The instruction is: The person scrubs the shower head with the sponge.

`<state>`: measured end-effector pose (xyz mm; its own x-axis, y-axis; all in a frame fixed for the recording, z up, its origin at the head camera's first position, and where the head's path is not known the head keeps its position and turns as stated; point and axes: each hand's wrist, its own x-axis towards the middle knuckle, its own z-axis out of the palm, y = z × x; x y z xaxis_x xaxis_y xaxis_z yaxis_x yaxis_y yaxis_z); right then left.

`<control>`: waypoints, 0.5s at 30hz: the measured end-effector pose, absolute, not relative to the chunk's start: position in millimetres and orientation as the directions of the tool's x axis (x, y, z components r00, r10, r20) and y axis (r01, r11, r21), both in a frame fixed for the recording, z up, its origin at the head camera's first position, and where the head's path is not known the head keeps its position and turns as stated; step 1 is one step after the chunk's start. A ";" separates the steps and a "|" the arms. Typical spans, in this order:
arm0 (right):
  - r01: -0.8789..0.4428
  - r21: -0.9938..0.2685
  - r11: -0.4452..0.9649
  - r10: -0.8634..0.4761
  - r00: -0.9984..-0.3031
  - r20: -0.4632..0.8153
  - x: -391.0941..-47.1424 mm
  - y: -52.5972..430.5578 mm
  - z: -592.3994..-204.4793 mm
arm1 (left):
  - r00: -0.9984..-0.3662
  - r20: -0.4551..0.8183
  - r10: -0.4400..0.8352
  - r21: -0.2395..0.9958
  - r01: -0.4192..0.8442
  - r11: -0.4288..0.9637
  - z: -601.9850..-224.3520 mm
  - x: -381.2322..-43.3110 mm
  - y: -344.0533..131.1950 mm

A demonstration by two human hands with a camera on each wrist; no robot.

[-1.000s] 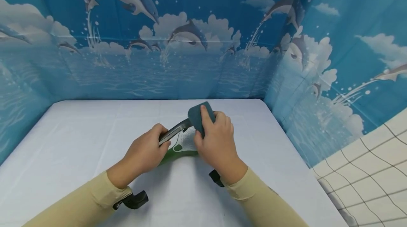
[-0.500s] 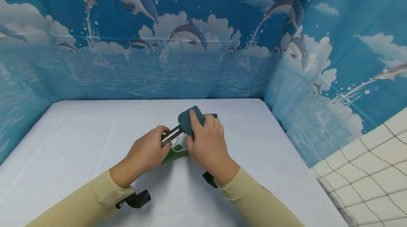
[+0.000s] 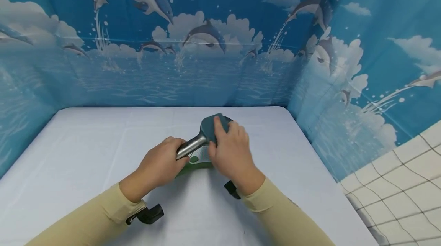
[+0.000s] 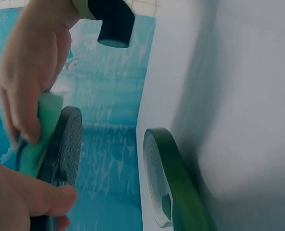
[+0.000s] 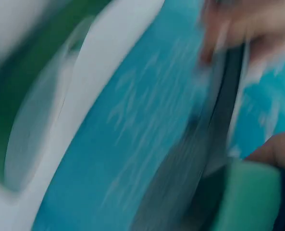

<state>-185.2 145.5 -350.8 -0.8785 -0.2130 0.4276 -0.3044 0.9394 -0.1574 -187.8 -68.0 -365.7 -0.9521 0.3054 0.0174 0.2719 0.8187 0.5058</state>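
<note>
My left hand (image 3: 155, 167) grips the chrome handle of a handheld shower head (image 3: 191, 146), which is raised at a slant above the table. In my right hand (image 3: 235, 152) is a sponge (image 3: 208, 126), its dark scouring side up under the extended index finger. In the left wrist view the green foam of the sponge (image 4: 49, 126) lies against the back of the grey shower head (image 4: 73, 142), nozzle plate facing away from the foam. Under the hands lies a second shower head (image 4: 183, 187), white-faced with a green body; the right wrist view shows it blurred.
A white-covered table (image 3: 103, 138) spreads beneath both arms. Behind it and along the sides hangs a blue dolphin-print curtain (image 3: 155, 77). Black wrist mounts (image 3: 151, 214) stick out below the sleeves. Light tiles (image 3: 396, 188) show at the lower right.
The right hand with the sponge slid left toward the handle, then back right and slightly up. The held shower head has rolled a little, while the left hand stays nearly in place.
</note>
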 end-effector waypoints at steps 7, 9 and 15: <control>-0.223 -0.181 0.958 -0.145 -0.918 0.368 -195.1 159.0 -354.3 | -0.944 0.085 0.318 0.452 0.321 0.832 -369.7 -187.4 -71.1; -0.303 -0.129 0.944 -0.226 -0.880 0.418 -186.3 145.6 -358.3 | -0.940 0.102 0.325 0.448 0.335 0.829 -370.1 -187.8 -69.6; -0.315 -0.116 0.942 -0.235 -0.867 0.440 -182.3 137.8 -358.0 | -0.941 0.135 0.311 0.435 0.338 0.835 -370.1 -187.5 -68.7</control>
<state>-182.3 137.8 -358.0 -0.8667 -0.2352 0.4399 -0.3148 0.9420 -0.1164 -187.5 -68.7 -370.1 -0.9408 0.3108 0.1353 0.3382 0.8347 0.4346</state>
